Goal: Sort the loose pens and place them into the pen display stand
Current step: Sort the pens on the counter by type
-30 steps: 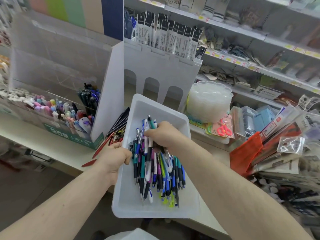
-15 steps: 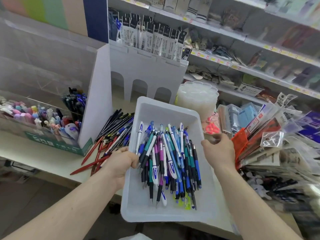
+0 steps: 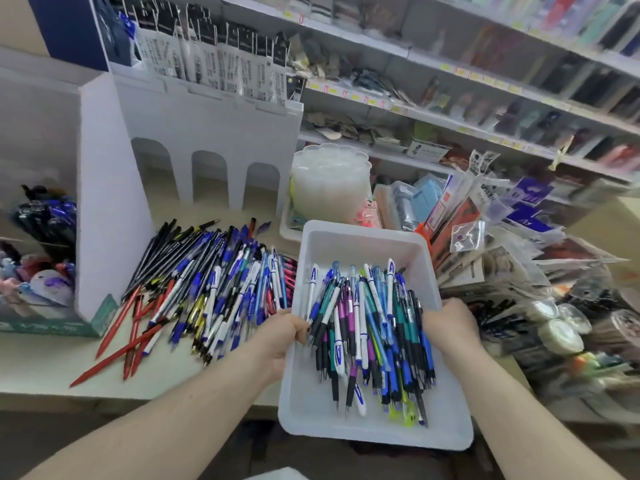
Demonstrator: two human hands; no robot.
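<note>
I am holding a white tray (image 3: 360, 237) by its two long rims: my left hand (image 3: 280, 336) is gripping the left rim, fingers curled over the edge and touching the nearest pens, and my right hand (image 3: 450, 327) is gripping the right rim. The tray is hanging over the near edge of the surface (image 3: 45, 362). Inside it, a heap of pens (image 3: 372, 336) is lying lengthwise, mostly blue, teal, purple and white. Just left of the tray, a bigger pile of loose pens (image 3: 214, 282) is spreading across the surface, with red ones at its left edge. Behind that pile, the white stand (image 3: 207, 133) with arched openings is standing upright.
</note>
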